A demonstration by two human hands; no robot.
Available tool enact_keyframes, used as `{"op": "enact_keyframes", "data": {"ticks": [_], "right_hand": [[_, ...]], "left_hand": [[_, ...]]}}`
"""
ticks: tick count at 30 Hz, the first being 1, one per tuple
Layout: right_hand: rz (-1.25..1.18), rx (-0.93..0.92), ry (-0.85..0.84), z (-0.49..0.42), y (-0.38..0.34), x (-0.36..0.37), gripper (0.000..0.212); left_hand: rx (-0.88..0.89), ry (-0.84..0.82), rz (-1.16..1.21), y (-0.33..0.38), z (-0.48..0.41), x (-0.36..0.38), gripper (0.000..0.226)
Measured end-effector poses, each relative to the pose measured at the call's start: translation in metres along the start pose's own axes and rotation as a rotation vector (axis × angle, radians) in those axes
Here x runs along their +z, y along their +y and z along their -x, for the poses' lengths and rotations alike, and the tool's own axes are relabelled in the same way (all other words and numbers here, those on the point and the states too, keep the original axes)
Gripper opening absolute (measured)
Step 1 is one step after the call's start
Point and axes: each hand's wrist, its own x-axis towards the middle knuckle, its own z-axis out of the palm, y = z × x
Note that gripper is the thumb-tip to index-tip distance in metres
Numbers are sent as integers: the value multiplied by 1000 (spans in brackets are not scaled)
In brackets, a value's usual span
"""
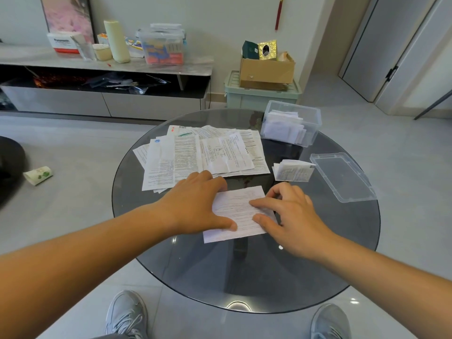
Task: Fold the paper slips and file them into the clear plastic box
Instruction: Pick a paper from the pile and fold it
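Two bare hands worked one white printed paper slip flat at the near middle of a round smoked-glass table. The left hand lay released, palm down, fingers and thumb straight and pressing the slip's left edge. The right hand gripped nothing: its forefinger and thumb stretched onto the slip's right side, while its other fingers curled loosely above the glass.

Beyond the hands lay one loose, overlapping heap of unfolded printed sheets, too tangled to count. To the right sat one small stack of folded slips, just beside one clear rectangular plastic lid lying flat.

One clear plastic box stood open at the table's far right edge and held white folded slips on edge, their number unclear through the wall.
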Motion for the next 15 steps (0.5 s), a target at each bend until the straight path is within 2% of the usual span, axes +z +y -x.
{"op": "enact_keyframes", "data": {"ticks": [4, 9, 13, 15], "right_hand": [[-63, -36, 0, 1, 2, -4, 40], [-125, -146, 21, 3, 1, -4, 27], [-33, -153, -47, 8, -3, -3, 54], [-1, -152, -73, 9, -4, -4, 59]], "left_hand": [[-76, -57, 32, 9, -7, -6, 80], [-129, -96, 9, 17, -12, -11, 76], [-155, -111, 26, 22, -11, -13, 83], [-170, -119, 63, 24, -10, -14, 86]]}}
